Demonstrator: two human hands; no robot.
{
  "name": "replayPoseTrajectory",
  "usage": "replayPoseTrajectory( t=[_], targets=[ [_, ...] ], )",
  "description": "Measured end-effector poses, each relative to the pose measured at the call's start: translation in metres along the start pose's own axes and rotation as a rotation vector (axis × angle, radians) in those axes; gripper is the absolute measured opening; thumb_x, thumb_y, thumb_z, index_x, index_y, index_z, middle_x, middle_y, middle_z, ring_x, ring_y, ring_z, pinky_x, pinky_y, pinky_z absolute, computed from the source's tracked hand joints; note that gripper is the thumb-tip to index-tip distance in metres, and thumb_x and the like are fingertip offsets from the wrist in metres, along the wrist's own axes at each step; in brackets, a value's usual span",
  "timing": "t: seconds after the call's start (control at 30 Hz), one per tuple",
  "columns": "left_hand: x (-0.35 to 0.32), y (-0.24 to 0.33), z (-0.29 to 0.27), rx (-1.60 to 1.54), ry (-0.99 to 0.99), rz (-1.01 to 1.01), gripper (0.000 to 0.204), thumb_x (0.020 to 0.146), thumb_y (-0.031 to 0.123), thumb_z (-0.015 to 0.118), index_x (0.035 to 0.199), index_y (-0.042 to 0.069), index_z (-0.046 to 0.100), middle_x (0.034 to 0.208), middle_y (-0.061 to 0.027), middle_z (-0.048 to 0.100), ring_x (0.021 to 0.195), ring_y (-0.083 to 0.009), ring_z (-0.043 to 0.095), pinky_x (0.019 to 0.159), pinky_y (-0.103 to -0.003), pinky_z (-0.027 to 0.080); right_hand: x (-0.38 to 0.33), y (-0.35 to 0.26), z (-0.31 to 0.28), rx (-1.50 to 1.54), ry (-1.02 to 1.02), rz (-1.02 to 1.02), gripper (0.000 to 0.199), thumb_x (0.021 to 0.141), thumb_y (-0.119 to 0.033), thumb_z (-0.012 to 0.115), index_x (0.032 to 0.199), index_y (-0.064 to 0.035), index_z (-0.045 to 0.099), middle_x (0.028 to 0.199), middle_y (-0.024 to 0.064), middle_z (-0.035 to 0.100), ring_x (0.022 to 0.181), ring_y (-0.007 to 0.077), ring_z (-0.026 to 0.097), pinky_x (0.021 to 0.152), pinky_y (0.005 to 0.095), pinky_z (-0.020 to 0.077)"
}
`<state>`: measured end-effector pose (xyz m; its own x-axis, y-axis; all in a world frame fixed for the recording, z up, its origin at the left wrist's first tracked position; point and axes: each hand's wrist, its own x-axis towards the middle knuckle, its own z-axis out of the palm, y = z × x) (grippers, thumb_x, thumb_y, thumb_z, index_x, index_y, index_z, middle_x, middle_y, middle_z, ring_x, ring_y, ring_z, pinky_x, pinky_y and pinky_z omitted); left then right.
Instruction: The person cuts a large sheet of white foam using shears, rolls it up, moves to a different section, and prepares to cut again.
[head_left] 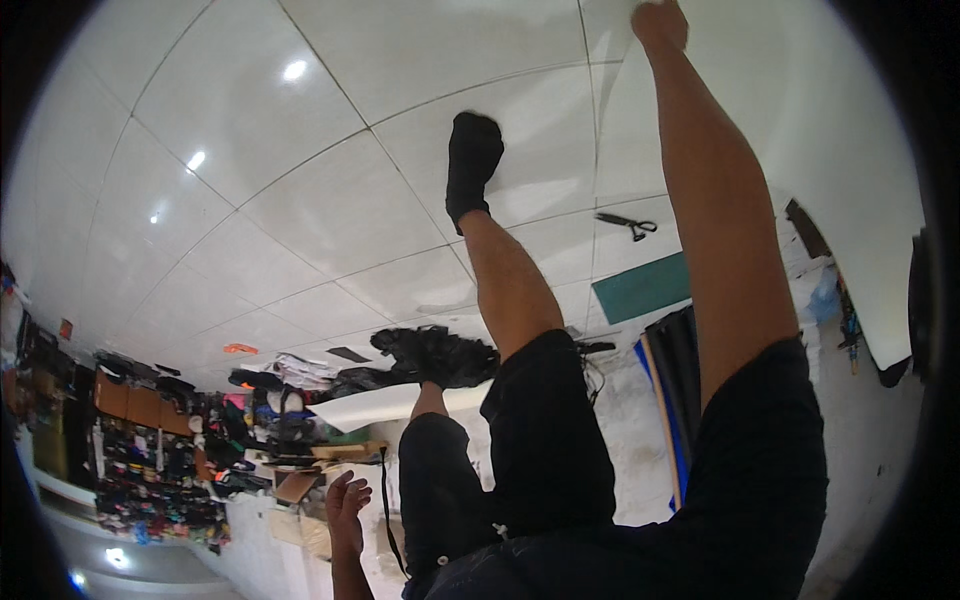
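Observation:
My right arm reaches far forward over the white tiled floor [290,210]. My right hand [662,25], partly cut off at the top edge, looks closed beside a large white sheet [830,110]; what its fingers hold, if anything, is hidden. At the lower left, my left hand [348,500] is raised with fingers loosely curled and apart, holding nothing visible. Black-handled scissors [630,225] lie on the floor between my right forearm and my leg. One foot in a black sock [473,150] is planted on the tiles.
A green board [645,287] lies below the scissors. Dark rolls [675,350] stand next to a wooden strip [660,410]. Crumpled black material [430,355] and a white panel [370,407] are near my legs. Crowded shelves [160,450] fill the lower left.

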<state>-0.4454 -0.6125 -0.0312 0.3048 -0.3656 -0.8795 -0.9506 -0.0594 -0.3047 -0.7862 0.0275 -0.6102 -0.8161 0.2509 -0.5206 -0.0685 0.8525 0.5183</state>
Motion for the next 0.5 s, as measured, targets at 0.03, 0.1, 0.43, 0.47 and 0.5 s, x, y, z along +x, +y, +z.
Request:
replayPoseTrajectory(
  t=[0.03, 0.1, 0.43, 0.47, 0.5],
  targets=[
    [-0.008, 0.002, 0.003, -0.027, 0.029, 0.003, 0.041, 0.096, 0.023, 0.06, 0.13, 0.002, 0.051, 0.109, -0.0102, 0.064, 0.094, -0.0179, 0.063, 0.084, -0.031, 0.05, -0.001, -0.015, -0.026, 0.024, 0.019, -0.025, 0.034, 0.097, -0.02, 0.046, 0.113, -0.0037, 0.071, 0.13, 0.0131, 0.063, 0.13, 0.0284, 0.048, 0.109, 0.0367, 0.0349],
    [-0.047, -0.016, -0.003, -0.026, 0.069, 0.013, 0.042, 0.095, 0.024, 0.061, 0.13, 0.003, 0.052, 0.107, -0.0091, 0.065, 0.091, -0.0176, 0.063, 0.082, -0.031, 0.05, -0.054, -0.023, -0.101, 1.104, 0.091, 0.532, 0.046, 0.089, -0.027, 0.053, 0.124, 0.003, 0.057, 0.118, 0.0242, 0.063, 0.113, 0.0371, 0.061, 0.094, 0.0453, 0.0505],
    [-0.048, -0.161, -0.057, -0.347, 0.01, 0.057, 0.04, 0.096, 0.024, 0.059, 0.13, 0.003, 0.054, 0.105, -0.0107, 0.066, 0.091, -0.0192, 0.064, 0.079, -0.032, 0.051, -0.157, 0.121, -0.339, 1.215, 0.219, 0.333, 0.097, 0.08, -0.068, 0.064, 0.131, 0.0125, 0.051, 0.131, 0.031, 0.055, 0.125, 0.0418, 0.052, 0.106, 0.0454, 0.0401],
    [-0.036, -0.184, -0.062, -0.389, -0.019, 0.05, 0.04, 0.096, 0.024, 0.059, 0.13, 0.003, 0.054, 0.105, -0.0108, 0.066, 0.091, -0.0191, 0.065, 0.078, -0.032, 0.051, -0.168, 0.13, -0.346, 1.186, 0.241, 0.399, 0.099, 0.081, -0.068, 0.064, 0.134, 0.0142, 0.047, 0.134, 0.0312, 0.052, 0.128, 0.0406, 0.05, 0.107, 0.0451, 0.0392],
    [-0.024, -0.211, -0.066, -0.431, -0.03, 0.027, 0.041, 0.095, 0.024, 0.06, 0.13, 0.003, 0.053, 0.103, -0.0108, 0.067, 0.088, -0.0189, 0.066, 0.075, -0.032, 0.052, -0.181, 0.13, -0.357, 1.142, 0.262, 0.405, 0.098, 0.084, -0.066, 0.062, 0.136, 0.0146, 0.044, 0.136, 0.0308, 0.051, 0.129, 0.0401, 0.049, 0.108, 0.0445, 0.039]
  ],
)
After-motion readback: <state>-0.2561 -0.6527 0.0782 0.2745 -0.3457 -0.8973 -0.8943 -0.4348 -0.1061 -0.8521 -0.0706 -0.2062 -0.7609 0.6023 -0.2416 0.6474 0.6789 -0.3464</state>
